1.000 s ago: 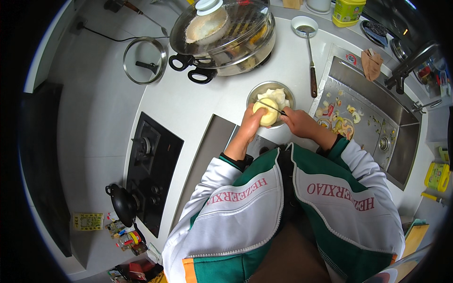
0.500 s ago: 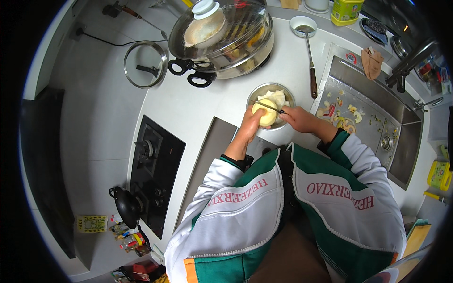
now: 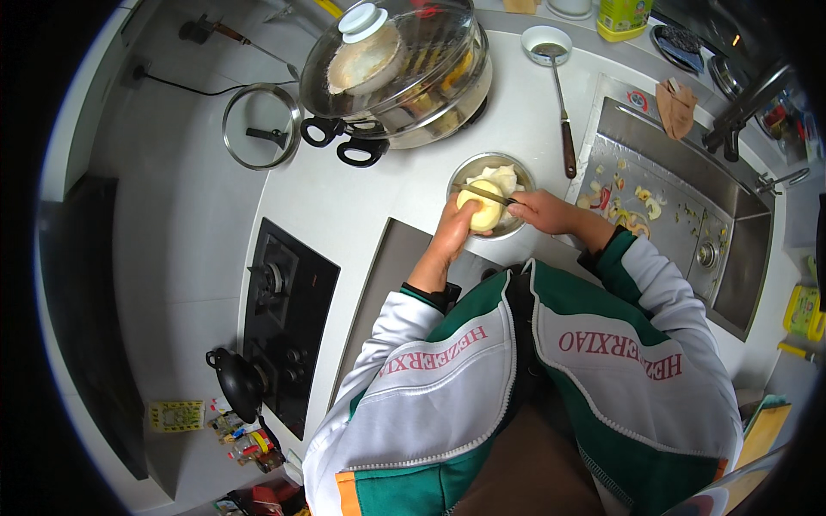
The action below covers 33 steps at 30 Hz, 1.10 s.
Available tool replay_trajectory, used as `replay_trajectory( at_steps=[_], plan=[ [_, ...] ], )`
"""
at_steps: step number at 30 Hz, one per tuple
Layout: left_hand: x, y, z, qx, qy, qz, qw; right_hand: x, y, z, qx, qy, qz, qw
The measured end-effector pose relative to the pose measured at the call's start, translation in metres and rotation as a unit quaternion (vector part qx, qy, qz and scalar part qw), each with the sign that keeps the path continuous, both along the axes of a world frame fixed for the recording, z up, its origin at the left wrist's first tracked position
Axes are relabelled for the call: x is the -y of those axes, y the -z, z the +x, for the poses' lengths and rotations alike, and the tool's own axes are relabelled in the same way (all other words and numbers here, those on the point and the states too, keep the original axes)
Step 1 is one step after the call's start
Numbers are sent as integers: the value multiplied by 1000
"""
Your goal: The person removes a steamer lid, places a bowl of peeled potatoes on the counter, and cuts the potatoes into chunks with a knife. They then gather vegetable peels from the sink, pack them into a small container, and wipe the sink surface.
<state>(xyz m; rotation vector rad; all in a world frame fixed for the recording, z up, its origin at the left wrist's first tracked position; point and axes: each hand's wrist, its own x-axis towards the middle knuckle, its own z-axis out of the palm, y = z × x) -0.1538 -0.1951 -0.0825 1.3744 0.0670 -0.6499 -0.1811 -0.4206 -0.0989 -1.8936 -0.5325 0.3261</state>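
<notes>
Over a round metal bowl (image 3: 453, 179), my left hand (image 3: 453, 230) is closed around a pale yellow, peeled fruit that looks like an apple (image 3: 483, 215). My right hand (image 3: 540, 211) grips a small knife (image 3: 484, 194) by its handle, mostly hidden in the fingers. The blade lies across the upper part of the apple; how deep it sits, I cannot tell. Pale cut pieces (image 3: 502, 178) are in the bowl behind the apple.
A large lidded electric pot (image 3: 430, 129) stands beyond the bowl at left. A ladle (image 3: 565, 120) rests in a small white bowl (image 3: 532, 39). Peelings (image 3: 637, 224) litter the sink (image 3: 680, 198) at right. At left are a gas hob (image 3: 297, 344) and black wok (image 3: 234, 383).
The knife blade has turned so that more of its flat side shows against the apple. Both hands stay over the bowl, and the whole view has shifted slightly.
</notes>
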Motion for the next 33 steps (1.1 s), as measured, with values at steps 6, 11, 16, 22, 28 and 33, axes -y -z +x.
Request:
replay_trajectory(
  at_steps=[6,11,16,22,28,33],
  plan=[
    [-2,5,1,3,-7,4,1000,3,4,3,-33,-4,21,999],
    [-6,8,2,49,27,46,997,8,12,8,-128,17,33,991],
    [-5,5,-1,19,17,30,999,10,19,8,-115,44,54,991],
    [-8,-1,-4,34,-35,-52,997,5,18,2,14,112,31,993],
    [-9,-1,-4,41,-60,-62,995,-1,3,-10,50,176,16,983],
    [-11,5,-4,91,-44,-4,995,2,7,-8,158,319,-25,934]
  ],
)
